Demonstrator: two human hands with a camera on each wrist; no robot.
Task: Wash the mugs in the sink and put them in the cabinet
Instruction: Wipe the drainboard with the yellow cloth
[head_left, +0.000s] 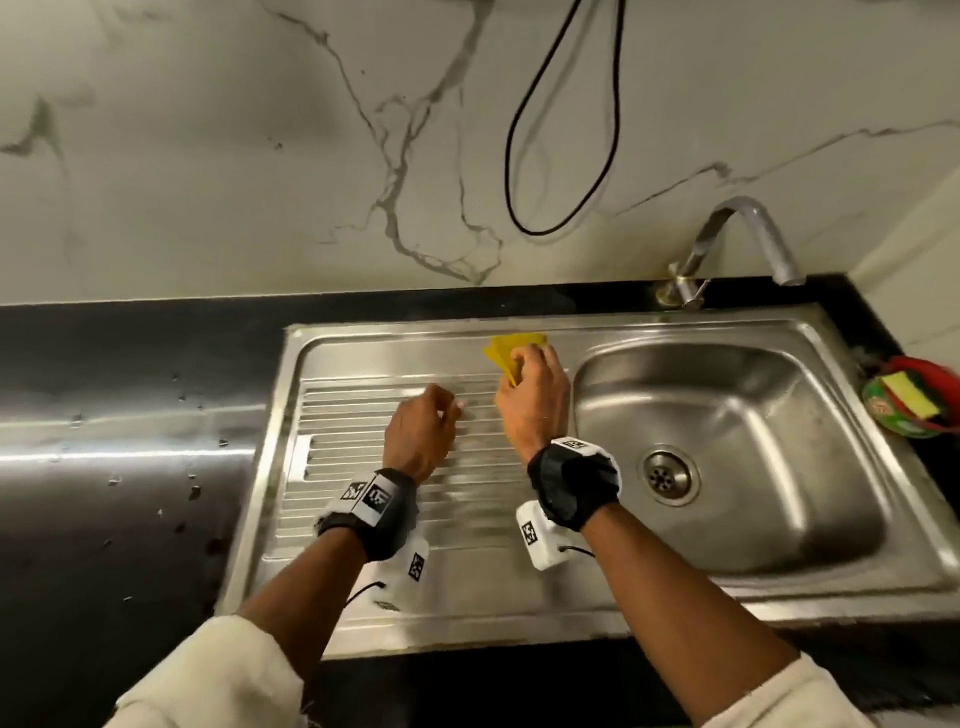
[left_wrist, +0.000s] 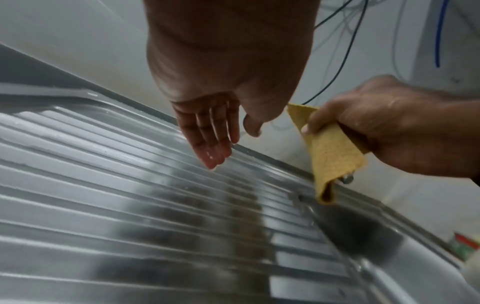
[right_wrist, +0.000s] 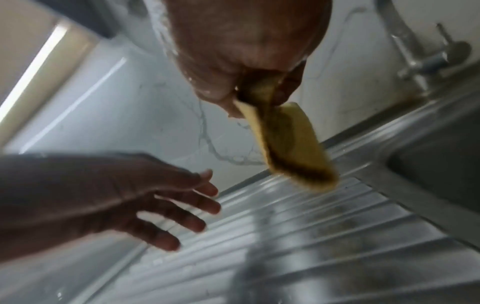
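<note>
A person stands at a stainless-steel sink (head_left: 810, 332), the right hand (head_left: 532, 395) pinching a folded yellow cleaning cloth (head_left: 511, 345) between thumb and fingers above the far edge of the ribbed drainboard (head_left: 363, 415), just left of the basin (head_left: 727, 441). The left hand (head_left: 421, 431) hovers beside it over the drainboard, fingers straight and loosely spread, holding nothing; the left wrist view shows its palm (left_wrist: 207, 131) wet and empty. No mug appears in any view: the basin holds only its drain (head_left: 667, 475), the drainboard is bare metal, and the cabinet lies outside all three pictures. Where the mugs stand therefore cannot be told, nor how they lie relative to either hand. Judging by the wet hands, the droplets on the black countertop (head_left: 130, 389) and the tap (head_left: 743, 244) that runs no water, the washing may already be over, with the cloth the last thing in hand; equally it may not have begun. A red dish with a yellow sponge (head_left: 909, 397) sits on the counter at the sink's right end, well apart from both hands.
</note>
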